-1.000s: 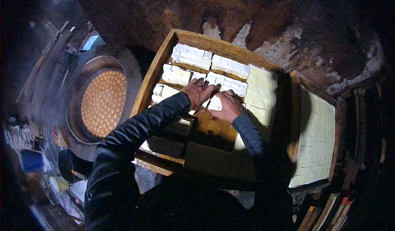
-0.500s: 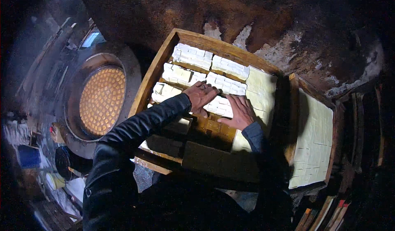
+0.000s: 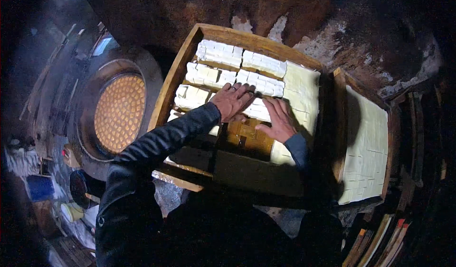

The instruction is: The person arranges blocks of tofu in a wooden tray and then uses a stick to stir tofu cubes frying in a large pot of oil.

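Nearest the camera, the person's dark sleeves come up from the lower edge and reach over the near rail of a wooden tray (image 3: 176, 74) that rests on a dim, cluttered table. The near part of the tray's floor is bare brown board; the pale blocks begin just beyond it.

Both hands lie flat on a row of white blocks (image 3: 259, 109) in the middle of the tray. The left hand (image 3: 231, 100) has its fingers spread and extended, palm down on the blocks, clenched on nothing. The right hand (image 3: 279, 119) is likewise open, fingers straight and laid over the row's right end, pressing or steadying rather than gripping.

The blocks look like soft curd cut into small squares: matte, creamy white, with shallow cut lines between pieces. They likely handle as soft, moist and fragile, apt to crumble or split along the cuts if pinched. A sound hold is probably from the ends of a row, with flat palms and straight fingers squeezing gently inward, or from beneath, rather than by fingertips on top. A full row seems moderately heavy and slippery when wet.

Farther on, more rows (image 3: 219, 53) fill the tray's far end, and an uncut-looking slab (image 3: 301, 89) lines its right side. To the right sits a second tray (image 3: 368, 146) of scored pale sheet. Far left, a round vessel (image 3: 119, 112) holds a golden, dimpled surface.
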Demonstrator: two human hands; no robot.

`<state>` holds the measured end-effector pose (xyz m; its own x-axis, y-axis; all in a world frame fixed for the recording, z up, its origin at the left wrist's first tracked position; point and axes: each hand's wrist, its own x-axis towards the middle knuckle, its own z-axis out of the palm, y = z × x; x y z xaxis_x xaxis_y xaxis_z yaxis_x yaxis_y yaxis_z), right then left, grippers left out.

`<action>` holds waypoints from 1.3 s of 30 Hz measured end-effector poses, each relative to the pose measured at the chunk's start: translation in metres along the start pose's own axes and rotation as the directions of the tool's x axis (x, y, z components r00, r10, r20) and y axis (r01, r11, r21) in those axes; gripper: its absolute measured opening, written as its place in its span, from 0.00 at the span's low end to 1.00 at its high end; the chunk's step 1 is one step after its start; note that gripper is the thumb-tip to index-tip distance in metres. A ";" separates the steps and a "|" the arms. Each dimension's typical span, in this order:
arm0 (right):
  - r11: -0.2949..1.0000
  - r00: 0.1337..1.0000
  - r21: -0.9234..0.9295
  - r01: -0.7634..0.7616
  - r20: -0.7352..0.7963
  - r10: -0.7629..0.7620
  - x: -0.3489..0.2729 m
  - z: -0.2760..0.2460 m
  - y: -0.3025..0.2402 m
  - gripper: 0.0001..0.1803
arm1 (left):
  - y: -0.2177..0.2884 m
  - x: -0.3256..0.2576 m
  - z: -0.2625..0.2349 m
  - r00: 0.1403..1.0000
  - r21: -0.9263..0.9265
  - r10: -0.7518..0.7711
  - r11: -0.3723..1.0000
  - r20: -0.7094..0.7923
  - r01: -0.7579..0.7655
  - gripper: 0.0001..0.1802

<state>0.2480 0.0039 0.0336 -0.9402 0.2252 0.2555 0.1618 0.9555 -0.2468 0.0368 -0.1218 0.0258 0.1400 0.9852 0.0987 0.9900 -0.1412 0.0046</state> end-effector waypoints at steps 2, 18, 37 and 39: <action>0.987 0.994 0.137 -0.090 0.075 0.080 -0.028 -0.005 -0.013 0.34 | 0.015 -0.025 -0.010 1.000 -0.029 -0.011 1.000 -0.028 0.010 0.34; 0.969 0.975 -0.125 -0.215 0.037 0.221 -0.119 0.071 -0.109 0.29 | 0.121 -0.122 0.073 0.999 0.382 0.016 0.924 0.029 -0.025 0.21; 0.860 0.918 0.381 -0.340 0.333 0.215 -0.093 0.029 -0.089 0.20 | 0.094 -0.104 0.047 0.980 -0.437 0.191 0.877 -0.063 -0.199 0.34; 0.833 0.898 0.392 -0.390 0.362 0.251 -0.093 0.034 -0.088 0.21 | 0.094 -0.101 0.039 0.982 -0.498 0.188 0.852 0.003 -0.162 0.35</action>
<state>0.3116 -0.1074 0.0000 -0.9121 0.3729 -0.1705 0.3845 0.6335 -0.6715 0.1162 -0.2312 -0.0229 0.3236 0.9414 0.0948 0.8118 -0.3277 0.4833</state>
